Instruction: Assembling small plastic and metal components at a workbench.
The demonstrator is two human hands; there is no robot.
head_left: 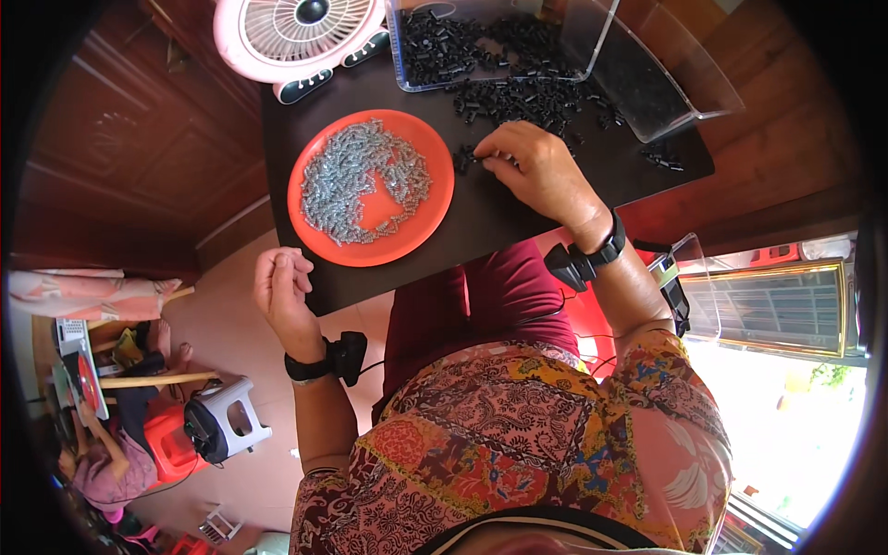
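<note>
My right hand point(536, 171) reaches over the dark table, thumb and forefinger closed at a small black plastic piece point(477, 159). Beside those fingertips lies a little group of similar black pieces point(462, 159). An orange-red round plate point(437, 199) sits to the left, heaped with small silvery metal parts point(338, 180) that look like springs or screws; a patch of its bottom shows. By the table's near left corner, my left hand point(283, 285) is raised with its fingers curled together. Whatever those fingers may hold is too small to make out.
A clear plastic bin point(400, 55) of black pieces stands at the back, with a loose pile point(518, 102) before it. Another clear container point(684, 92) leans at the right. A pink fan point(305, 42) occupies the back left. Another person point(116, 462) sits at the far left.
</note>
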